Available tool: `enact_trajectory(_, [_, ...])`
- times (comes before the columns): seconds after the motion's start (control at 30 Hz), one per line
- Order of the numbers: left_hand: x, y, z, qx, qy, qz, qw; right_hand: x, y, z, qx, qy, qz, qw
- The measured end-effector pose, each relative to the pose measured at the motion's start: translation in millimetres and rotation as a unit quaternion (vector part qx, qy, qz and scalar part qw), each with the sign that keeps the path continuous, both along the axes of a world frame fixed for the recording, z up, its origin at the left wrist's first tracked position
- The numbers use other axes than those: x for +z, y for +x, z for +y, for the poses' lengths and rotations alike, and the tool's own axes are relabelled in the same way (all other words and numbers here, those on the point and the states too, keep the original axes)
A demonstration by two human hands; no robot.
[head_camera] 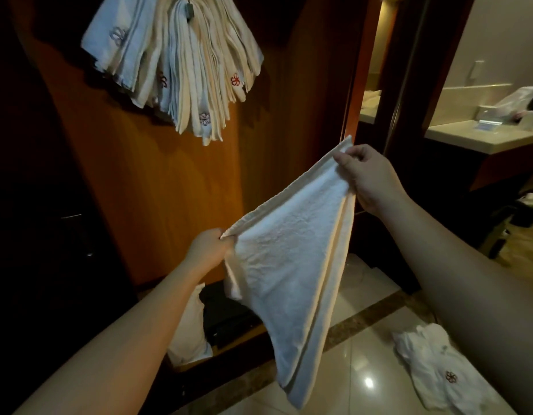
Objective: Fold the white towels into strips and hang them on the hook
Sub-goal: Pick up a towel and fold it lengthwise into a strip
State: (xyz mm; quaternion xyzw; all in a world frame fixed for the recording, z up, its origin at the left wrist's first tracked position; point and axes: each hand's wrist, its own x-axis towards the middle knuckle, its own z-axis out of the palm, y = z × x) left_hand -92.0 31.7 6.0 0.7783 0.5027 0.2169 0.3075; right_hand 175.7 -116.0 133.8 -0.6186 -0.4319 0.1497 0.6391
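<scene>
Status: task partly complete. Many folded strips point(181, 61) already hung, bunched and fanned, from the hook point(189, 9) high on the wooden panel point(157, 181); hook itself almost wholly hidden by cloth, so exact seating not verifiable. One white towel point(292, 250) held in mid-air below and to the right of the hung bunch, well apart from it. Left hand point(206, 250): fingers curled, pinching the lower-left corner of the towel's top edge. Right hand point(367, 175): thumb and fingers pinching the upper-right corner, raised higher than the left. Top edge stretched taut and slanted between both hands; remainder draped down to a point. Layered edges visible along the right side, so judged already doubled at least once but still too wide for a strip. Remaining for this towel, by judgement: further lengthwise folding, then hanging. At least one more crumpled towel point(438, 372) lying unfolded on the tiled floor point(364, 339) at lower right, not yet handled. Total outstanding count not determinable.
</scene>
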Motion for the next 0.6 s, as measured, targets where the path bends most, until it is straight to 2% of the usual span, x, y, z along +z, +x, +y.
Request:
enact_trajectory(0.07, [-1.3, -12.5, 8.0, 0.014, 0.005, -0.008, 1.000, -9.3, 13.0, -4.9, -0.009, -0.014, 0.029, 0.999])
enact_trajectory(0.2, [-11.3, -34.1, 17.0, 0.015, 0.056, 0.120, 0.991, -31.8, 36.2, -10.3, -0.060, -0.021, 0.075, 0.995])
enact_trajectory(0.3, [-22.5, -47.7, 17.5, 0.014, 0.045, 0.147, 0.988, -46.1, 52.5, -14.7, -0.091, -0.030, 0.076, 0.993])
enact_trajectory(0.43, [-29.4, -65.1, 21.1, -0.015, -0.043, 0.071, 0.996, -64.2, 70.1, -21.2, -0.053, -0.076, 0.123, 0.988])
enact_trajectory(0.5, [-31.1, -74.2, 20.1, -0.015, -0.109, -0.010, 0.994, -72.9, 71.8, -24.6, -0.074, -0.104, 0.091, 0.988])
enact_trajectory(0.6, [-27.2, -84.6, 15.5, -0.009, -0.161, -0.133, 0.978, -84.3, 72.8, -27.3, -0.116, -0.117, 0.056, 0.985])
